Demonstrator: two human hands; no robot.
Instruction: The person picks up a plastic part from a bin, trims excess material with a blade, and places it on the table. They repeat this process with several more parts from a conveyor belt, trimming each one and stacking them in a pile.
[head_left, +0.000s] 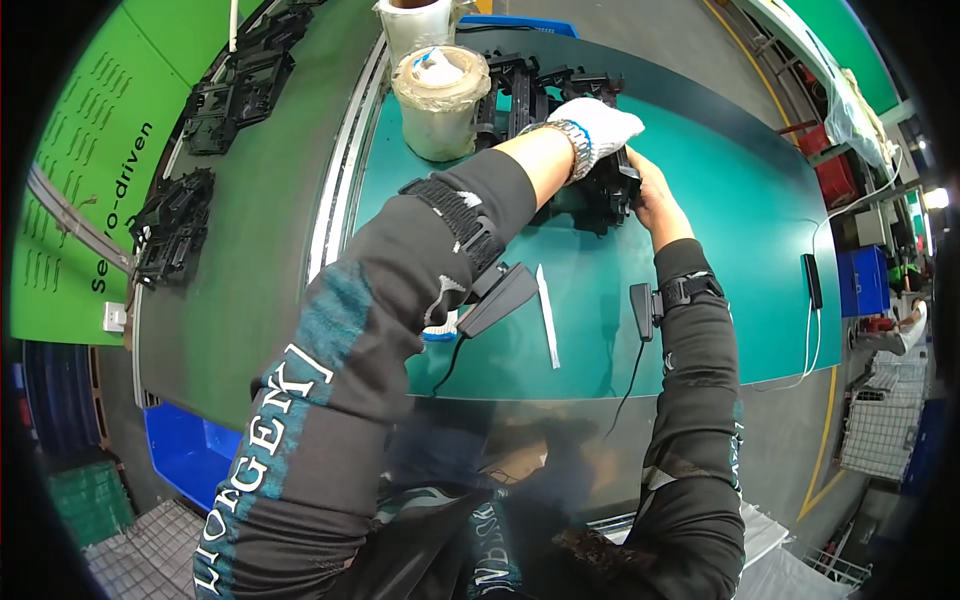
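A black plastic frame part (606, 190) is between my hands on the far side of the green table (715, 255). My left hand (597, 132), in a white knit glove, reaches over its top and is closed on it; most fingertips are hidden. On the right edge of the same part, my bare right hand (655, 196) is closed, with its fingers partly behind it. More black plastic frames (515, 90) stand just left of my hands. Beside them is a wide roll wrapped in clear film (440, 105), with crumpled white material in its core.
A conveyor belt (260, 230) runs along the left, carrying several black frames (235, 95). A white strip (548, 318) lies on the table near my left forearm. At the right edge are a black device (811, 282) and its white cable. Straps with dark boxes and cords sit on both forearms.
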